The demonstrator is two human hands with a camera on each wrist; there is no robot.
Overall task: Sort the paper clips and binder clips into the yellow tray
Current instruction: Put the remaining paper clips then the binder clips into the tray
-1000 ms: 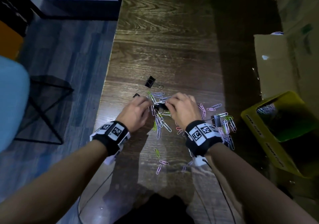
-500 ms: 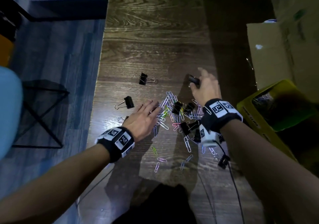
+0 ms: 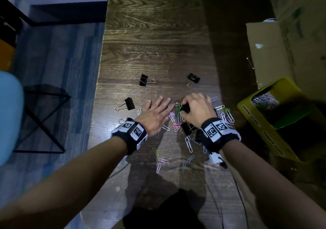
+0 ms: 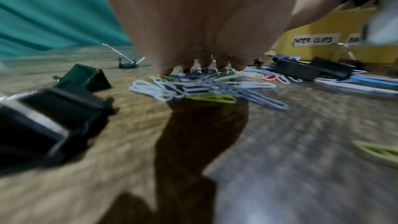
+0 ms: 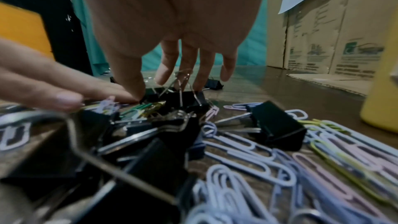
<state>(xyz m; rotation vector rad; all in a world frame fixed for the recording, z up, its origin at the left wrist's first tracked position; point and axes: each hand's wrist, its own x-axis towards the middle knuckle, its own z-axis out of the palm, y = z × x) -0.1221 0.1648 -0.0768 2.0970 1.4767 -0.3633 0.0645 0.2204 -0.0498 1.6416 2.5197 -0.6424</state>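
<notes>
Pastel paper clips (image 3: 178, 119) and black binder clips lie heaped on the dark wooden table (image 3: 155, 40). My left hand (image 3: 158, 108) lies flat, its straight fingers pressing on the paper clips (image 4: 193, 84). To its right, my right hand (image 3: 187, 105) is curled over the heap, thumb and fingers pinching a black binder clip (image 3: 184, 107) (image 5: 172, 97). The left hand's fingers (image 5: 64, 94) touch the pile beside that clip. The yellow tray (image 3: 259, 122) stands at the right, labelled "PAPER CLIPS" (image 4: 313, 40), with paper clips (image 3: 262, 99) in its far compartment.
Three loose binder clips lie apart from the heap: one far left (image 3: 143, 80), one far right (image 3: 193, 78), one at the left (image 3: 129, 103). A cardboard box (image 3: 268, 52) stands behind the tray. The table's left edge drops to blue flooring, with a chair frame (image 3: 44, 119) there.
My right hand went from the heap out to the far right with a binder clip, left it on the table there, and came back to pinch another. The left hand flattened onto the paper clips.
</notes>
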